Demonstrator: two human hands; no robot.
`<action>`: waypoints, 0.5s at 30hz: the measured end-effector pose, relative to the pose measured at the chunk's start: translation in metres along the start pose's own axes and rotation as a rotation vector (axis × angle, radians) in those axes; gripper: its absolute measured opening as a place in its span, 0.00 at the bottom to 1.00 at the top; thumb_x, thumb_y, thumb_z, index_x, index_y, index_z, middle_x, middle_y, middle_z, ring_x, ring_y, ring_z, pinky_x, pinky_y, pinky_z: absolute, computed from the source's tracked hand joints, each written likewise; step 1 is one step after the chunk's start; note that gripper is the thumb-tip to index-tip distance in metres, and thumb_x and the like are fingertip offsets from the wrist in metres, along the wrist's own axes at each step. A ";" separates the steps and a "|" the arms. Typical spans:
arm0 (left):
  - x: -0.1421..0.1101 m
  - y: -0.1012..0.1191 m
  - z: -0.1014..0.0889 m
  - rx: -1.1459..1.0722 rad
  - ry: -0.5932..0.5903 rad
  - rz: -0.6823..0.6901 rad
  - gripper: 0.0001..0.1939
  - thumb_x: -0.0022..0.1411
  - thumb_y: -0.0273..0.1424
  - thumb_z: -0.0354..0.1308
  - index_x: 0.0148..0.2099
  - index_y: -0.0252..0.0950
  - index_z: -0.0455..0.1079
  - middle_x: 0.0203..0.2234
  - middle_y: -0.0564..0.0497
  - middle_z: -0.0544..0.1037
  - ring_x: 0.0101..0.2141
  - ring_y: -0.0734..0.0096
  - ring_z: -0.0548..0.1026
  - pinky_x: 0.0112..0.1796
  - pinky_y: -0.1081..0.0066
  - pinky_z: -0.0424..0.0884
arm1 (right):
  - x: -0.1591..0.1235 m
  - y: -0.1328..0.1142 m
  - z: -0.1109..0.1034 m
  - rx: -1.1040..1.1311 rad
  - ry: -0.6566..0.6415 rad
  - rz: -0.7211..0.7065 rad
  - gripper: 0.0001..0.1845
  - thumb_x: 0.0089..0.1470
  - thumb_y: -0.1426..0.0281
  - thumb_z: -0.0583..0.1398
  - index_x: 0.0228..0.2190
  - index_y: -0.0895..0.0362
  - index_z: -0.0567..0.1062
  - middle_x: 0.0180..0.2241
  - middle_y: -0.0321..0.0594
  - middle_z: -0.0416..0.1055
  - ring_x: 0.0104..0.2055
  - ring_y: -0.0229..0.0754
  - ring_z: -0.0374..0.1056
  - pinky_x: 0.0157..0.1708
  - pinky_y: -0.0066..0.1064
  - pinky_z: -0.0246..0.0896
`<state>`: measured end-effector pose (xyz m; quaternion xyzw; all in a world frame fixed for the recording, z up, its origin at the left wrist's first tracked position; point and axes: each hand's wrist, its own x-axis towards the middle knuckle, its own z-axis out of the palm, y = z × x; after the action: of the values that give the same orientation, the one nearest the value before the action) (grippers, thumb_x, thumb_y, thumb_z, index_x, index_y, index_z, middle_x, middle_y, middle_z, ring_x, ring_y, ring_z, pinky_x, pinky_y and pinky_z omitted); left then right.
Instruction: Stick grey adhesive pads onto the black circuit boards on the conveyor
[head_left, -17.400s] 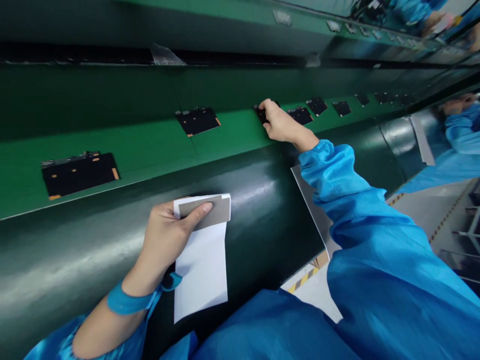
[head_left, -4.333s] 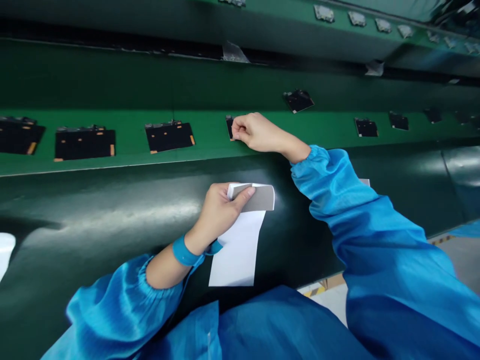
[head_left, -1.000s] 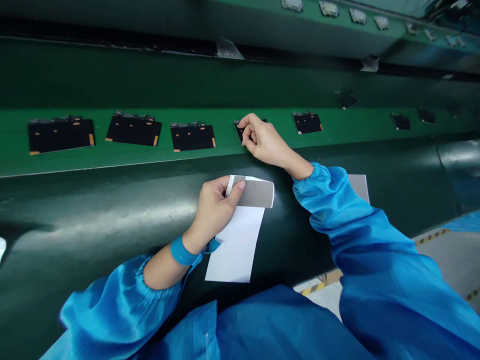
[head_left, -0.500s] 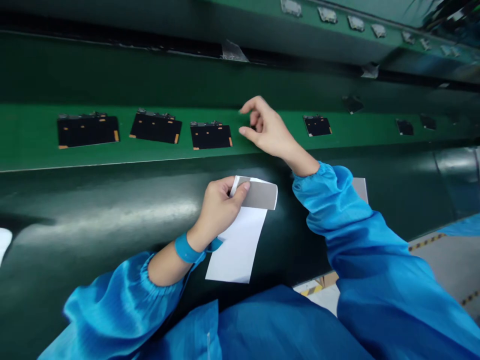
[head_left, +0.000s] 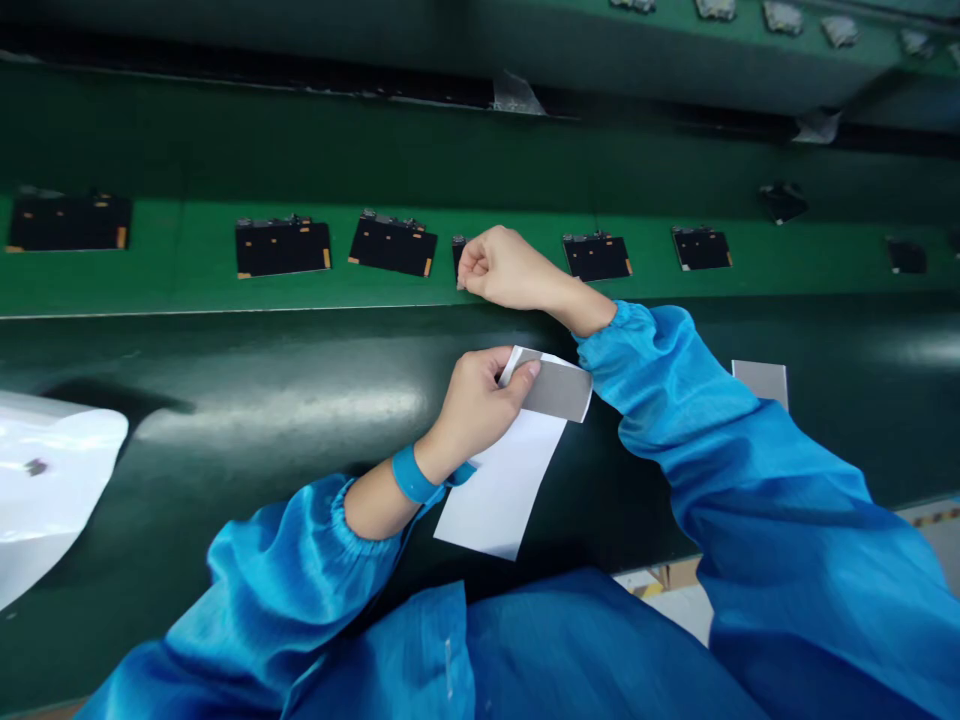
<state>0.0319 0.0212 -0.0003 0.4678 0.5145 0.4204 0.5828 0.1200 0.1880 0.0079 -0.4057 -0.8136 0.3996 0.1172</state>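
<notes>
My left hand (head_left: 487, 400) is closed on a white paper sheet (head_left: 499, 490), thumb on top. The sheet's upper end shows a flat grey strip (head_left: 559, 390), and its lower part hangs toward my body. Farther out, my right hand (head_left: 502, 272) is held over the green strip with its fingers curled together; what is in them, if anything, is hidden. It partly covers a flat black panel (head_left: 457, 258). A similar black panel (head_left: 392, 245) with small orange patches lies left of that hand, and another black panel (head_left: 598, 257) lies to its right.
More black panels (head_left: 283, 246) lie along the green strip (head_left: 202, 290). A white glossy sheet (head_left: 56, 490) is at the left, and a grey piece (head_left: 761, 380) lies beyond my right sleeve. Several small metallic parts (head_left: 782, 17) sit on the upper ledge.
The view has swung left, so the scene sits farther right. My right hand has lowered onto a panel's place and its fingers have closed. My left hand keeps its hold on the paper sheet.
</notes>
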 end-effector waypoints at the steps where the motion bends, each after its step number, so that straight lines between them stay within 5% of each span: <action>1: 0.000 0.000 0.000 0.004 -0.001 0.006 0.18 0.64 0.41 0.62 0.27 0.35 0.70 0.21 0.52 0.69 0.24 0.72 0.63 0.24 0.73 0.58 | -0.001 0.001 0.000 -0.003 -0.001 0.006 0.03 0.50 0.77 0.62 0.27 0.62 0.78 0.28 0.43 0.75 0.35 0.44 0.71 0.40 0.35 0.65; 15: -0.001 0.004 0.000 0.011 0.001 0.004 0.16 0.64 0.40 0.61 0.29 0.34 0.73 0.23 0.52 0.72 0.24 0.72 0.65 0.24 0.72 0.59 | -0.016 0.016 -0.011 -0.077 0.055 0.034 0.03 0.48 0.79 0.63 0.26 0.60 0.76 0.29 0.43 0.76 0.36 0.46 0.72 0.42 0.37 0.66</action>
<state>0.0315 0.0214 0.0034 0.4718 0.5162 0.4188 0.5793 0.1446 0.1878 0.0049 -0.4344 -0.8178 0.3587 0.1173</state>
